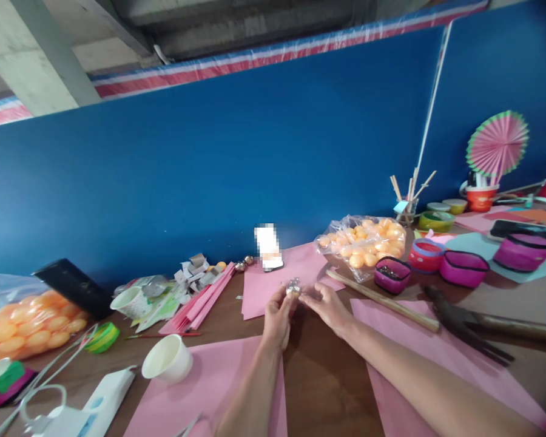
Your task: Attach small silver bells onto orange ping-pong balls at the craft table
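Over the brown table, my left hand (278,315) is closed in a pinch around a small shiny silver-and-gold piece (293,286), too small to name. Close on its right side is my right hand (330,308), its fingers apart and a fingertip at or near the piece; I cannot tell whether they touch. Behind both hands lies a pink paper sheet (259,294), with a phone (273,266) standing at its back, its screen blurred out. A wooden stick (386,302) rests to the right of my right hand.
On the left are a white paper cup (167,359), a power strip (104,397), folded pink paper strips (202,303) and a bag of orange balls (31,325). To the right lie another ball bag (368,243), purple containers (464,268) and a claw hammer (464,318). A blue partition (255,152) stands behind.
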The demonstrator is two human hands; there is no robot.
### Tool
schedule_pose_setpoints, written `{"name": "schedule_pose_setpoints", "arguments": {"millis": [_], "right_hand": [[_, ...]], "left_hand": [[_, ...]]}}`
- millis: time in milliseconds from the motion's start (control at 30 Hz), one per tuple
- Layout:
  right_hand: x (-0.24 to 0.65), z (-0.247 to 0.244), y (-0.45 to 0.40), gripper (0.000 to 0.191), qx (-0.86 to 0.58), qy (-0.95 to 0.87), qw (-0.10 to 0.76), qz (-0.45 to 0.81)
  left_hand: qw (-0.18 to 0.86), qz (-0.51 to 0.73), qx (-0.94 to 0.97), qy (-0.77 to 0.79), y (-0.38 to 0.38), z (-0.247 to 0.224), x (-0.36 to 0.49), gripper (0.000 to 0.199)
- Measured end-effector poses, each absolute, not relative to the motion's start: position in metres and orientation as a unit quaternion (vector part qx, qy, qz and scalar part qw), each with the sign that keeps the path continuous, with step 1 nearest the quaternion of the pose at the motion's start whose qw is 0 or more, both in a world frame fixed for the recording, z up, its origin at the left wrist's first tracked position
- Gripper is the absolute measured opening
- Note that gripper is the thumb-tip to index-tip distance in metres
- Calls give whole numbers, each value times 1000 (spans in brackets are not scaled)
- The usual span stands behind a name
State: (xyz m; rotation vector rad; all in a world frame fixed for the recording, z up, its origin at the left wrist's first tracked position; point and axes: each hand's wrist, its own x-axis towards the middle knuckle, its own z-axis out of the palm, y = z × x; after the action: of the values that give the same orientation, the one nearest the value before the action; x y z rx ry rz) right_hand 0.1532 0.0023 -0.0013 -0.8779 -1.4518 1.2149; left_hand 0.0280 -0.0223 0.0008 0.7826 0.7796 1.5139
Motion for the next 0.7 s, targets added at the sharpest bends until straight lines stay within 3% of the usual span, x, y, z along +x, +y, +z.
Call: {"name": "schedule_pose_setpoints", "arguments": {"millis": [133, 533, 700], "right_hand": [[152, -1, 3, 36, -327, -590, 503, 541], [150, -1, 4, 36, -336, -557, 502, 571], [149, -2, 3, 30, -374, -567, 510, 528]], "left_hand": [[587, 653, 339, 337, -22, 3, 29, 40], [597, 664, 314, 322, -22, -1, 29, 36], [593, 669, 319, 315, -19, -2, 28, 36]]}}
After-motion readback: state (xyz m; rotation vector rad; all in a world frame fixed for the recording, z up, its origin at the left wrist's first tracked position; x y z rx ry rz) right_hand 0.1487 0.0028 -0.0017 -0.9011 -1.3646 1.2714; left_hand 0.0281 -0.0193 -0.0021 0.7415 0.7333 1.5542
